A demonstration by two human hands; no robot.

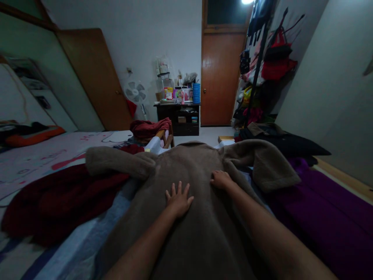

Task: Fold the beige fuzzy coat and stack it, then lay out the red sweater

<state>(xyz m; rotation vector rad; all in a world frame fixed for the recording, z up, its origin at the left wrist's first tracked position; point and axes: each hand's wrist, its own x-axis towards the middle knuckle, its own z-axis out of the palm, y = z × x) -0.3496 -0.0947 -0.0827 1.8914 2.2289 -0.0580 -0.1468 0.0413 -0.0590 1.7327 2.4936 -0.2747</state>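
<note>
While left hand (178, 203) splays, right hand (222, 180) curls near the coat (201, 221) edge, grip unclear.

The bottom edge cuts off the grey-brown plush coat (189, 163), the right edge the deep-purple cloth (320, 214), the top a glowing white lamp (247, 1) — some small items (180, 80) above the dark wooden cabinet (190, 129) are indistinct.

Brown coat (196, 167) on bluish cloth (109, 214)
</note>
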